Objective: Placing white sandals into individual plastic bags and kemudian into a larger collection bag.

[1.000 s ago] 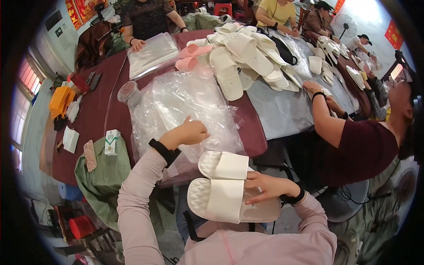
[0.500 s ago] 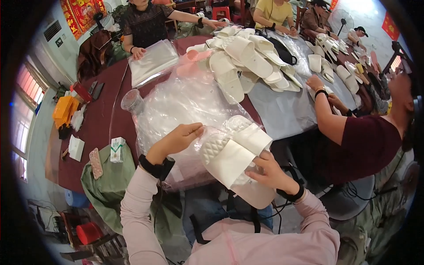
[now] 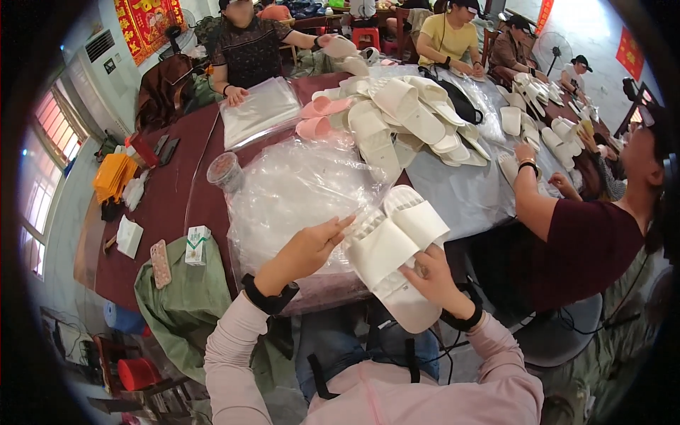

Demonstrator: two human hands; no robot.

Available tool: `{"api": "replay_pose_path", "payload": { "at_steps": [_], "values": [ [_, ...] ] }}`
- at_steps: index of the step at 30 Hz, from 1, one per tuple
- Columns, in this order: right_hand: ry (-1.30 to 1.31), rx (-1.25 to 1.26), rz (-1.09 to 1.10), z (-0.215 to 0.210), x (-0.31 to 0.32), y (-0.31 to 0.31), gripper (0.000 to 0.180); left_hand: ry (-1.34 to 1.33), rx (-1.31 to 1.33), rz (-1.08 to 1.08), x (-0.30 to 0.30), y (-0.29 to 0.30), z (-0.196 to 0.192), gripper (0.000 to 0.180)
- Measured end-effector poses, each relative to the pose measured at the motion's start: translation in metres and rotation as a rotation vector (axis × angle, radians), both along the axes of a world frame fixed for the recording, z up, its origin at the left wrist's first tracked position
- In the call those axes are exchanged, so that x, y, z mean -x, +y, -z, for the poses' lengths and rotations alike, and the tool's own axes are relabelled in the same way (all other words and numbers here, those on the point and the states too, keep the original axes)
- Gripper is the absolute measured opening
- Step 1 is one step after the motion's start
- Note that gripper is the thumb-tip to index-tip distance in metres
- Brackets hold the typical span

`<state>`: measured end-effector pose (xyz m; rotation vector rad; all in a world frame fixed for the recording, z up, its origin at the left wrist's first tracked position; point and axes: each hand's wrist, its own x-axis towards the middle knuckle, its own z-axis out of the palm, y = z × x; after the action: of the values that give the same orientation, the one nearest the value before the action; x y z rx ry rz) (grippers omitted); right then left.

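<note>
My right hand (image 3: 433, 282) grips a pair of white slide slippers (image 3: 386, 251) by the straps, with its fingers around the near openings. The two slippers lie side by side, one partly over the other, toes pointing away from me. At the left of the toes, my left hand (image 3: 312, 246) has its fingers pressed together on the edge of a clear plastic bag (image 3: 297, 177). Other clear bags lie flat under it on the table. Whether the toes are inside the bag's mouth, I cannot tell.
A heap of white slippers (image 3: 404, 110) and pink slippers (image 3: 324, 106) lie beyond the bags. A round clear tub (image 3: 225, 170), a carton (image 3: 197, 244) and a phone (image 3: 161, 263) stand to the left. A co-worker (image 3: 581, 241) sits close on the right.
Both hands and the slipper pair have shifted slightly right in the view. My left fingers reach closer over the toes. Across the table, a person's hand has lifted a slipper.
</note>
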<state>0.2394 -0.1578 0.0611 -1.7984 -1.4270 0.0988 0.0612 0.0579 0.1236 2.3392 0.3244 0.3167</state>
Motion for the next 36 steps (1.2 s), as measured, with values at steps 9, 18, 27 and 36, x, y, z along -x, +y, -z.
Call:
{"api": "replay_pose_path", "payload": {
  "at_steps": [9, 18, 27, 36],
  "values": [
    [-0.22, -0.04, -0.196, 0.003, 0.013, 0.006, 0.026, 0.038, -0.148, -0.021, -0.009, -0.012, 0.016, 0.043],
    [-0.282, -0.02, -0.297, -0.004, 0.01, 0.013, 0.027, -0.001, -0.246, 0.221, -0.012, -0.014, 0.018, 0.042],
    [-0.445, 0.047, -0.205, 0.009, 0.012, 0.04, 0.036, -0.014, -0.348, 0.434, -0.015, -0.03, 0.015, 0.037],
    [-0.269, -0.13, 0.222, 0.022, 0.029, 0.118, 0.031, -0.181, -0.209, 0.692, -0.003, -0.082, 0.023, 0.034]
  ]
}}
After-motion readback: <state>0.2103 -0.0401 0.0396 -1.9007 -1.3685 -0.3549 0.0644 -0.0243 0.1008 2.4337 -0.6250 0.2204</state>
